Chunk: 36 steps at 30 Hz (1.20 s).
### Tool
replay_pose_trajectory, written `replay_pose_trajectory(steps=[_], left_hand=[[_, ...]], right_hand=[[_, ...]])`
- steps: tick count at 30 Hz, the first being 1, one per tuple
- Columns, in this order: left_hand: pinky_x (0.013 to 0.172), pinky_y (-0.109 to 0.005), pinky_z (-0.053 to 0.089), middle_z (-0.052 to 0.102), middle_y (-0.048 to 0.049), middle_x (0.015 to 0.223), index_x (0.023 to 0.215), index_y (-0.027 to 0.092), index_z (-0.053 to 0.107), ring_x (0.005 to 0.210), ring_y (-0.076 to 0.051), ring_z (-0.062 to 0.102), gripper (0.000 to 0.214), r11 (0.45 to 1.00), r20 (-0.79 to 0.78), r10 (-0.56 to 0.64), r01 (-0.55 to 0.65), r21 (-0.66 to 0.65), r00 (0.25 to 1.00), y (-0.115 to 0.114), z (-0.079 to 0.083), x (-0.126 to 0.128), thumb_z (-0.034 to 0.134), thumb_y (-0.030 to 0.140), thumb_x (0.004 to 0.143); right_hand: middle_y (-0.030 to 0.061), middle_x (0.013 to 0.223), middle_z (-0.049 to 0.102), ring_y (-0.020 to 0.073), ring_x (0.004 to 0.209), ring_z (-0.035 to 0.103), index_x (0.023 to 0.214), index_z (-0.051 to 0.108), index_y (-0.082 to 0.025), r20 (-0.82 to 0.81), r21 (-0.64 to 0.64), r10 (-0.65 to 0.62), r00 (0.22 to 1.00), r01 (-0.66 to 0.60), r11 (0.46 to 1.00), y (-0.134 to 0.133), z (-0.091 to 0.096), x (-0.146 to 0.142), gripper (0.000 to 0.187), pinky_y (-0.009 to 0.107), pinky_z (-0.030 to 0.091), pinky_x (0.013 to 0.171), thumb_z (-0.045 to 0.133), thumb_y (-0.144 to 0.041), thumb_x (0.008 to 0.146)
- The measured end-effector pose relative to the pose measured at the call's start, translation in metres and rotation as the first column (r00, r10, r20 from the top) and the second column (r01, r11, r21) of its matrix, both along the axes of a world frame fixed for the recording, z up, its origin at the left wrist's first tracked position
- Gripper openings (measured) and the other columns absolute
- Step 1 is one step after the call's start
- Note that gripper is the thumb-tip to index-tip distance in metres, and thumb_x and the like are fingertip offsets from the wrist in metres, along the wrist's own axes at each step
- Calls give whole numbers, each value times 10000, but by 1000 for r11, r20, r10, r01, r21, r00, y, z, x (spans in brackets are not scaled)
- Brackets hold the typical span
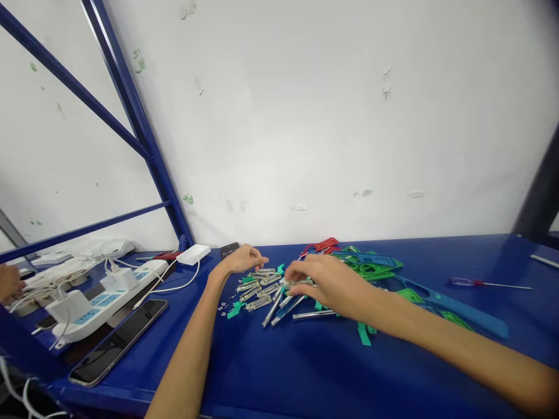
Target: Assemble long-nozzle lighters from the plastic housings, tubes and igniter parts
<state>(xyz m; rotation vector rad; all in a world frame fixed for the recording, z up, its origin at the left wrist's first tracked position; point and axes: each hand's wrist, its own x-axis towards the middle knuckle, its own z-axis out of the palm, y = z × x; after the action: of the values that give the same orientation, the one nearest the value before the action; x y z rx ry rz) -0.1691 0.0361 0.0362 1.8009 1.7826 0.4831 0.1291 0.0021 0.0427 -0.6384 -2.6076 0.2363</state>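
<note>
My left hand (243, 259) hovers at the back of a pile of clear plastic pieces (258, 303), its fingertips pinched together; anything between them is too small to tell. To its right, my right hand (315, 278) is closed, thumb and fingers around a small clear plastic piece (301, 282). Below that hand lie several silver metal rods (288, 310), fanned out on the blue table (271, 372). Teal plastic bits (236, 309) and tiny loose parts (223, 308) are scattered at the pile's left.
Green plastic frames (371, 270), a long blue plastic strip (463, 310) and red pieces (323, 245) lie to the right. Beyond them is a screwdriver (467, 282). On the left are a phone (120, 340), a power strip (107, 302) with cables, and another person's hand (11, 284).
</note>
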Motion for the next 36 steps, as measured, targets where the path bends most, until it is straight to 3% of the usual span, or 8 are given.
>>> replay_pose_trajectory(steps=[4,8,13,17,22,27,31,36], left_hand=[[946,-467,615,665,-99,1323,1319,156,653,1132,-281,688,382,1000,-47,-5,5,-12,999,4,-5,-2,689,399,1027],[944,-465,615,662,-100,1334,1322,156,654,1138,-285,686,385,1000,-68,-6,5,-14,998,4,-7,-2,694,395,1023],[948,-469,614,664,-98,1325,1319,155,653,1136,-286,687,384,1000,-73,-3,1,-19,997,1,-5,1,689,400,1027],[944,-466,615,663,-99,1330,1319,156,655,1136,-284,687,383,1000,-93,0,-2,-24,996,-3,1,5,694,396,1023],[939,-459,617,661,-107,1339,1325,163,652,1131,-270,688,376,999,-104,4,-7,-31,995,-7,6,7,694,385,1024],[938,-461,618,665,-106,1326,1323,162,651,1125,-270,690,379,999,-120,32,-31,11,992,-4,6,9,689,396,1027],[945,-468,616,670,-98,1308,1315,159,653,1124,-278,692,379,995,-148,58,-45,90,987,4,4,12,683,408,1031],[933,-458,623,683,-80,1273,1277,155,673,1110,-292,697,380,981,-222,91,-49,187,971,10,3,16,686,438,1023]], right_hand=[[81,1249,701,211,1055,706,1271,665,-178,173,84,135,976,-151,985,21,3,-54,342,437,611,910,679,-399,1011],[91,1295,686,224,1092,699,1306,652,-184,265,140,159,951,-201,970,36,-6,-86,372,452,607,930,681,-405,1009],[95,1318,677,233,1118,692,1319,647,-186,305,206,121,945,-190,960,41,-18,-89,385,466,601,947,683,-407,1006],[91,1298,686,226,1103,696,1300,656,-185,278,259,76,958,-151,954,40,-7,-66,367,461,601,945,678,-409,1010],[80,1245,707,212,1068,703,1249,677,-184,135,330,-65,989,17,944,49,25,3,329,454,597,947,666,-417,1018],[83,1264,704,222,1119,691,1226,687,-189,-80,340,-375,924,379,861,82,36,112,305,471,580,987,661,-414,1020],[86,1275,698,225,1109,693,1254,676,-187,-181,247,-649,739,673,697,99,18,209,332,465,589,966,665,-420,1017],[78,1263,704,213,1111,695,1211,702,-210,-172,138,-815,554,833,537,67,-24,321,289,418,587,963,606,-431,1051]])
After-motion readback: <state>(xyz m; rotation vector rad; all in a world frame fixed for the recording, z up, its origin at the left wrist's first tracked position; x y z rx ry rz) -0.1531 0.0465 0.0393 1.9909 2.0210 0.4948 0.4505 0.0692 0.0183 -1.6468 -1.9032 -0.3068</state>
